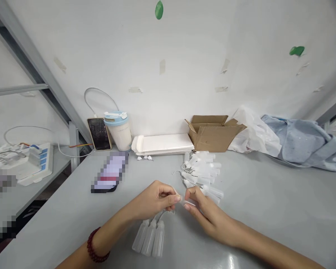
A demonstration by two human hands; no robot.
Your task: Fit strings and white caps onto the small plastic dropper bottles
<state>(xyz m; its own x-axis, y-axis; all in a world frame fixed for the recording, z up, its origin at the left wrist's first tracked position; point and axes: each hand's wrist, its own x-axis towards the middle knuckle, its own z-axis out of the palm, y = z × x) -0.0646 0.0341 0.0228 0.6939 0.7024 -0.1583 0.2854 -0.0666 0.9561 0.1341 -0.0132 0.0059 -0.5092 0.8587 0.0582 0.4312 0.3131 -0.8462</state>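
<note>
Near the middle of the grey table [249, 209], my left hand [161, 198] pinches the white top end of a small clear bottle. My right hand [203, 209] holds the body of that bottle [189, 202] between thumb and fingers, close to the left fingertips. Three clear bottles [149, 239] with white tops and thin cords lie side by side below my left hand. Beyond my right hand is a pile of several similar bottles [203, 172], their cords toward the left.
Along the wall stand a propped phone [99, 133], a blue-lidded cup [120, 132], a white stack [165, 144], an open cardboard box [215, 138], a white plastic bag [254, 130] and blue cloth [305, 142]. A blurred-out phone [110, 172] lies at left.
</note>
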